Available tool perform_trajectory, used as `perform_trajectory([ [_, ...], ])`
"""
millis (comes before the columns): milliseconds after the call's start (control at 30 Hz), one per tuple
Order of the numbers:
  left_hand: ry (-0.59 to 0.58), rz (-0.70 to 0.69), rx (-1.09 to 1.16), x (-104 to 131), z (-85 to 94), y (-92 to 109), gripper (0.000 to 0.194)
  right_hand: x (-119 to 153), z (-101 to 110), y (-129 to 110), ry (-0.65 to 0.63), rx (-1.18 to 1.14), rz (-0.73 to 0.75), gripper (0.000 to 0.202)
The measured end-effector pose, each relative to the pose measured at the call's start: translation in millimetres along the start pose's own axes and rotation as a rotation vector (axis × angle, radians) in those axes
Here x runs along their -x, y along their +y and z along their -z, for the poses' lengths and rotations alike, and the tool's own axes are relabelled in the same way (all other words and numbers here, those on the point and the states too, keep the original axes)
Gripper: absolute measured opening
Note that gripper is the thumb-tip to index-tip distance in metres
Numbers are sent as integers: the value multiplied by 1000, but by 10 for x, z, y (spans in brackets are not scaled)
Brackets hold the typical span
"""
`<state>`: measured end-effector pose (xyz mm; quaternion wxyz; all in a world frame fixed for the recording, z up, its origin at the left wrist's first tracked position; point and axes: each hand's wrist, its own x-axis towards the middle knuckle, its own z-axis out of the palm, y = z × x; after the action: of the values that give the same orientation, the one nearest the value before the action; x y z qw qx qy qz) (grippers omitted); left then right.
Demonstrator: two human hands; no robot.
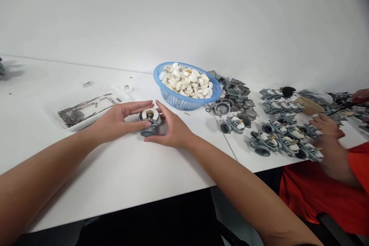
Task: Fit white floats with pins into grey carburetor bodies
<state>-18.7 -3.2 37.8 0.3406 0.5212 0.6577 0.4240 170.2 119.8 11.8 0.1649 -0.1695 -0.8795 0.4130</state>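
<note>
A grey metal carburetor (pixel 148 131) with a white float (pixel 145 117) on top sits on the white table, its round opening toward me. My left hand (pixel 122 117) holds it from the left, thumb against its near side and fingers stretched along its far side. From the right, my right hand (pixel 173 128) curves around the same carburetor, thumb low near the opening; its other fingers are partly hidden behind it. Just beyond stands a blue basket (pixel 186 104) heaped with white floats (pixel 190 80).
A clear tray (pixel 80 126) of thin metal pins (pixel 72 116) lies to the left. Right of the basket are piled carburetor bodies (pixel 236 94) and rows of carburetors with floats (pixel 284 138). A co-worker's hand (pixel 327 126) and red clothing (pixel 311 192) show at far right.
</note>
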Motion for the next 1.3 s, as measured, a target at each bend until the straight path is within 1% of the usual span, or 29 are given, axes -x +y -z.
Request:
perform_trajectory([
  [67, 4, 4, -4, -12, 0, -43, 79, -2, 2, -19, 7, -21, -37, 127],
  [133, 6, 4, -16, -26, -6, -102, 85, 9, 21, -55, 19, 14, -25, 119],
  [233, 5, 11, -47, -30, -39, -168, 94, 42, 68, -120, 29, 75, -2, 91],
  [300, 8, 7, -53, -16, -79, -180, 100, 71, 100, -159, 27, 50, -51, 77],
  [400, 21, 1, -57, 18, -141, -169, 104, 122, 126, -199, 33, -26, -187, 75],
  [467, 23, 13, -71, 38, -167, -161, 104, 155, 116, -215, 59, -35, -240, 73],
  [533, 17, 25, -99, 49, -178, -160, 102, 189, 87, -223, 106, -4, -248, 71],
  [633, 1, 16, -159, 57, -179, -161, 98, 267, 48, -237, 179, 59, -218, 70],
  [733, -25, 16, -195, 74, -175, -143, 95, 451, 73, -266, 224, 62, -222, 69],
  [833, -64, 39, -142, 101, -155, -112, 91, 810, 196, -308, 267, -33, -283, 72],
  [933, -109, 85, -89, 118, -121, -94, 82, 1330, 408, -342, 354, -131, -331, 67],
  [1033, -144, 124, -114, 118, -116, -101, 79, 1916, 673, -339, 567, -199, -355, 65],
  [1067, -138, 132, -131, 113, -125, -115, 78, 2108, 764, -322, 695, -181, -361, 66],
  [1133, -109, 130, -155, 90, -149, -167, 73, 2467, 941, -256, 907, -65, -401, 68],
  [1167, -99, 118, -161, 70, -159, -209, 70, 2626, 1024, -204, 1026, 11, -422, 67],
  [1200, -102, 103, -166, 44, -165, -259, 69, 2768, 1101, -142, 1119, 85, -456, 66],
  [1233, -110, 84, -172, 12, -165, -315, 66, 2891, 1174, -71, 1194, 155, -491, 66],
  [1300, -130, 48, -213, -58, -150, -432, 61, 3069, 1298, 87, 1278, 282, -568, 69],
])
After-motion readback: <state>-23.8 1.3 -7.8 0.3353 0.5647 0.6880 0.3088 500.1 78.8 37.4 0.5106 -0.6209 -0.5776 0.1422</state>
